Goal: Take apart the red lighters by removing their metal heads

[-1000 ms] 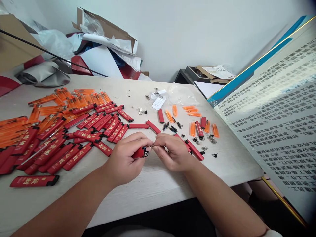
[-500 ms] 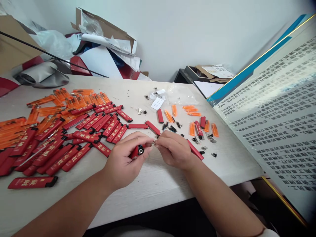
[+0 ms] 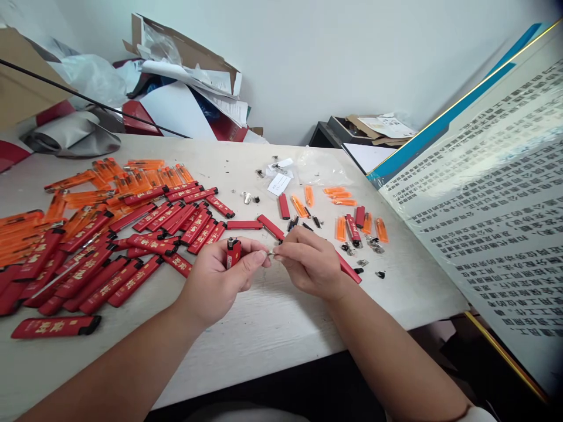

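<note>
A red lighter [image 3: 234,253] with a black and metal top stands upright in my left hand [image 3: 217,281], whose fingers are curled round it. The left thumb and fingertip also pinch toward a tiny pale part [image 3: 270,254] between the hands. My right hand [image 3: 310,262] is closed, its fingertips pressed together at the other end of that part, which is too small to make out. Just beyond the hands lie two red lighter bodies, one flat [image 3: 244,225] and one slanted [image 3: 270,227]. Another red body [image 3: 349,268] rests beside the right wrist.
Many red lighters [image 3: 88,269] and orange lighters [image 3: 92,179] cover the table's left side. Small black pieces, metal parts and orange bodies [image 3: 341,228] lie at right. A large printed board [image 3: 484,193] leans along the right edge; boxes and papers [image 3: 176,105] are piled behind.
The lighter in my left hand has turned from pointing its top at the camera to standing upright. My left hand has shifted slightly left, and its thumb now lies across the front.
</note>
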A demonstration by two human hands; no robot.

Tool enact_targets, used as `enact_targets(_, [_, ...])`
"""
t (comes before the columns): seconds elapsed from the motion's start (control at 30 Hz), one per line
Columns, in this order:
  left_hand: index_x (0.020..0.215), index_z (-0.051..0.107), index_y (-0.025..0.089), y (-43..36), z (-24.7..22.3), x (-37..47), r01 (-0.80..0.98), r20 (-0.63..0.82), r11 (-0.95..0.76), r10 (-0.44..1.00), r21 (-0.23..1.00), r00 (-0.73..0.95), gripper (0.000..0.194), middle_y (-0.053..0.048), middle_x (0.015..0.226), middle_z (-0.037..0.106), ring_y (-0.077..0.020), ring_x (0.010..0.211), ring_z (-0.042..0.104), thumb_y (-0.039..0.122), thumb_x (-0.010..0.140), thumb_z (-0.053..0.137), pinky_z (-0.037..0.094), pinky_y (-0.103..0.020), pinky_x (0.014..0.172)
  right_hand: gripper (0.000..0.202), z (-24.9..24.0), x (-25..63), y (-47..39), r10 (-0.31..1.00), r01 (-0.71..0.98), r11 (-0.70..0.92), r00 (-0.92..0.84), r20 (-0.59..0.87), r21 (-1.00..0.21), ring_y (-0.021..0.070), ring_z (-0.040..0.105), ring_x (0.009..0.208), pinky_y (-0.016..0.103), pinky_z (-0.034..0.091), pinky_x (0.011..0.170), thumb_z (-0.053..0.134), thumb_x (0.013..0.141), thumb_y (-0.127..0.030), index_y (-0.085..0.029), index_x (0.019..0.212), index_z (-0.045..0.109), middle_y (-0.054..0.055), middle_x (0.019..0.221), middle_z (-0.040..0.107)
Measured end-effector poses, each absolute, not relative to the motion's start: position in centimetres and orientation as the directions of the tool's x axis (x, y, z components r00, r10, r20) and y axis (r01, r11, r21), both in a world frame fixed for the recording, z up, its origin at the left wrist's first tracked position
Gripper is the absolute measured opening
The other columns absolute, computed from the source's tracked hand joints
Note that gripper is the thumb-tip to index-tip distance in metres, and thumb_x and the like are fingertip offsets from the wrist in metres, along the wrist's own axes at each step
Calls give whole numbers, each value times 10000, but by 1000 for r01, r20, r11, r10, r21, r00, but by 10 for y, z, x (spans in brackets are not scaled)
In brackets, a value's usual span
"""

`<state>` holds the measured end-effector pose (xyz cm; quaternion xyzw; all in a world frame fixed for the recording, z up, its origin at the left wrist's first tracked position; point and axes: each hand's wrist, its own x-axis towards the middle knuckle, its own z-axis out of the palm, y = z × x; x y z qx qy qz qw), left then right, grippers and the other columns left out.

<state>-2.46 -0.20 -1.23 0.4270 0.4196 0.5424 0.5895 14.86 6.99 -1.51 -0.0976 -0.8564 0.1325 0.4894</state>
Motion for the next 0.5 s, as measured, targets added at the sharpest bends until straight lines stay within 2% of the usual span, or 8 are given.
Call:
enact_targets(0.1, [749, 643, 160, -1, -9, -21, -353, -82, 104, 994, 930, 76, 249, 26, 524, 479, -41, 412, 289, 399, 795, 696, 230, -223, 410, 144, -13, 144, 69, 357, -17, 907, -495, 792, -420, 128, 541, 639, 259, 487, 533, 570, 868, -87, -191, 954, 622, 30, 736, 590])
enact_targets(0.23, [757, 610, 171, -1, -9, -18, -353, -103, 120, 992, 928, 67, 241, 55, 495, 415, -47, 408, 290, 395, 803, 685, 237, -212, 402, 142, -8, 141, 65, 412, -49, 867, -490, 768, -496, 122, 537, 626, 261, 468, 543, 577, 847, -53, -176, 895, 629, 29, 705, 616])
enact_targets(0.37, [821, 622, 183, -3, -9, -18, -96, 53, -55, 998, 994, -21, 200, 60, 502, 396, -70, 432, 323, 378, 867, 611, 282, -222, 401, 110, -3, 140, 61, 500, -39, 808, -483, 719, -588, 114, 502, 583, 264, 430, 524, 586, 830, -65, -168, 817, 622, 18, 656, 573])
enact_targets(0.5, [799, 607, 184, -6, -7, -17, 165, 276, -267, 961, 949, -32, 170, 20, 634, 528, -95, 562, 464, 278, 919, 532, 414, -235, 523, 86, -3, 141, 59, 536, -66, 767, -481, 694, -638, 121, 511, 601, 268, 423, 526, 603, 820, -88, -171, 816, 623, 16, 661, 553])
